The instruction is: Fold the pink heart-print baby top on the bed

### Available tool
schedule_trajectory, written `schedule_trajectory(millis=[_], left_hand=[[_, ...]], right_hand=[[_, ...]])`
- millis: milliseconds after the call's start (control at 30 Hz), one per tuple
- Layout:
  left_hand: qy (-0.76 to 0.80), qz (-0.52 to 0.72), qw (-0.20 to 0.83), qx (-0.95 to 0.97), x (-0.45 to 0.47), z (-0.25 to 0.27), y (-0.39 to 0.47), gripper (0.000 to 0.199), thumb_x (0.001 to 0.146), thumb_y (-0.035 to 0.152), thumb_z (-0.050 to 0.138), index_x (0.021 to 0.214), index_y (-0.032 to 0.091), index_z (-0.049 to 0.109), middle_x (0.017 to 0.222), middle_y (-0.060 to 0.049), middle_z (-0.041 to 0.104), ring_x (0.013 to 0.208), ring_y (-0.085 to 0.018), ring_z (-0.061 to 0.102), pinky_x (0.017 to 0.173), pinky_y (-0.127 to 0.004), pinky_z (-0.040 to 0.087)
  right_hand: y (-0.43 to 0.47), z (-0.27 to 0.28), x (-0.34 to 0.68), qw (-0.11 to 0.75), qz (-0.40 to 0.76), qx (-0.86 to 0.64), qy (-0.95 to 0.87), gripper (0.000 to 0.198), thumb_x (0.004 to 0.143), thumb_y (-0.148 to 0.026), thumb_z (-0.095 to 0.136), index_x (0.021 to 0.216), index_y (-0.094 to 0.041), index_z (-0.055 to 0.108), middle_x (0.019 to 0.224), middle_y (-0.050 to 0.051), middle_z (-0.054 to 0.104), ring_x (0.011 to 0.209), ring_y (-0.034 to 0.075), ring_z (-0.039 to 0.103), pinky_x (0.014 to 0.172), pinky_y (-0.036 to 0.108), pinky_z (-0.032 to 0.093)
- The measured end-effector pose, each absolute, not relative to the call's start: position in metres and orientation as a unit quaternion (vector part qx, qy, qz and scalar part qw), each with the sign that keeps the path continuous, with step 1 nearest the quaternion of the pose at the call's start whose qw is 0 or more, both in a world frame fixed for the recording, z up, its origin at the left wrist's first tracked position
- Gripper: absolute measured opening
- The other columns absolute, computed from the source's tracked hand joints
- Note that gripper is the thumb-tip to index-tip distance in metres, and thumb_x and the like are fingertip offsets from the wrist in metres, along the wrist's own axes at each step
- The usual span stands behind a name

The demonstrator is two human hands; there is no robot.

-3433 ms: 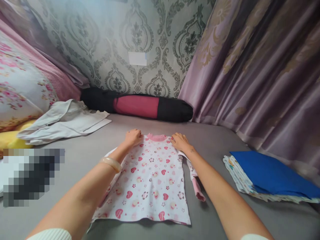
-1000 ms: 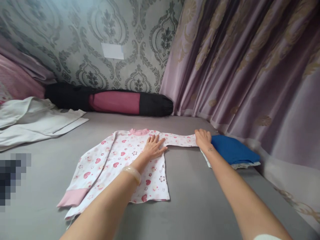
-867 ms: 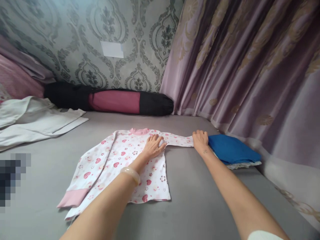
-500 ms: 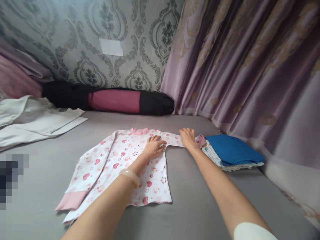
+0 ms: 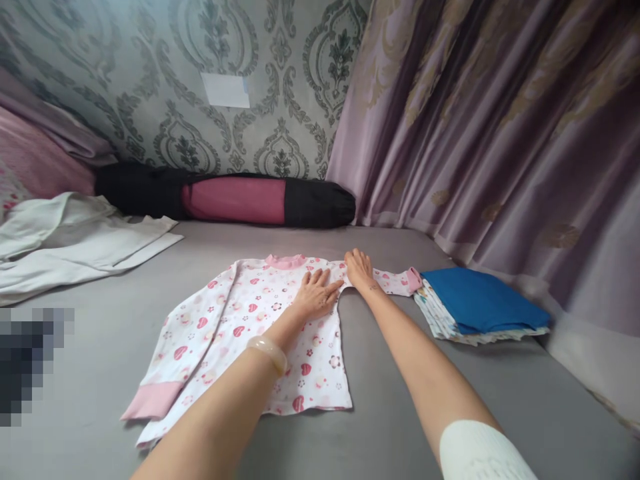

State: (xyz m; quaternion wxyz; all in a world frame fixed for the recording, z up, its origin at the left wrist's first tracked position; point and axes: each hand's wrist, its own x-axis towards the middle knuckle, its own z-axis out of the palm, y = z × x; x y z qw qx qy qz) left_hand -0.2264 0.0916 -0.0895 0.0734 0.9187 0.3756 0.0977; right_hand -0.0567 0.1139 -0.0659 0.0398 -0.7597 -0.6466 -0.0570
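Observation:
A white long-sleeved shirt with red hearts, small flowers, a pink collar and pink cuffs lies spread on a grey bed surface. My left hand rests flat on its chest near the right shoulder, fingers spread. Close beside it, my right hand has its fingers curled on the right sleeve near the shoulder; the fingertips are partly hidden. That sleeve stretches out sideways, its cuff touching a folded pile. The other sleeve slants down to the lower left.
A blue folded cloth tops the folded pile on the right. White garments lie at the left. Against the patterned wall rests a long black-and-maroon bag. Purple curtains hang along the right side.
My right hand has moved left along the sleeve, from midway to near the shoulder, uncovering the outer sleeve. My left hand stays on the chest. The view has shifted slightly.

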Motion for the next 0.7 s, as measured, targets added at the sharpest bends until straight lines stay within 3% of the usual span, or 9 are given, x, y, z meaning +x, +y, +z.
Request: schedule_trajectory(millis=[300,433,600,700], left_hand=[[0.384,0.067,0.086,0.917,-0.224,-0.087,0.091,0.051,0.097,0.048,0.020,0.146,0.039,0.032,0.157,-0.006,0.027,0.143,-0.032,0.021,0.112,-0.056,0.017],[0.382,0.053,0.084,0.919,-0.225,-0.087,0.092,0.052,0.097,0.047,0.019,0.147,0.038,0.029,0.157,-0.006,0.026,0.144,-0.032,0.020,0.113,-0.055,0.015],[0.392,0.015,0.108,0.914,-0.223,-0.083,0.090,0.053,0.097,0.048,0.016,0.148,0.037,0.027,0.159,-0.005,0.020,0.146,-0.031,0.014,0.113,-0.055,0.013],[0.402,0.012,0.097,0.910,-0.221,-0.077,0.084,0.053,0.098,0.046,0.018,0.148,0.033,0.027,0.158,-0.010,0.023,0.145,-0.032,0.018,0.111,-0.058,0.017]], right_hand=[[0.101,-0.063,-0.053,0.107,0.026,-0.767,-0.632,0.038,0.095,-0.018,0.035,0.127,-0.018,0.054,0.130,0.013,0.054,0.114,0.023,0.054,0.093,0.031,0.040],[0.079,-0.066,-0.064,0.122,0.061,-0.737,-0.662,0.046,0.100,-0.029,0.022,0.136,-0.017,0.047,0.142,0.010,0.047,0.132,0.020,0.040,0.108,0.033,0.029],[0.051,-0.077,-0.048,0.053,0.119,-0.773,-0.621,0.058,0.099,-0.044,0.009,0.151,-0.022,0.026,0.159,0.003,0.017,0.146,0.021,0.010,0.116,0.048,0.009],[0.037,-0.078,-0.020,0.017,0.081,-0.808,-0.583,0.056,0.099,-0.041,0.010,0.152,-0.025,0.022,0.159,0.005,0.016,0.146,0.023,0.011,0.115,0.052,0.008]])
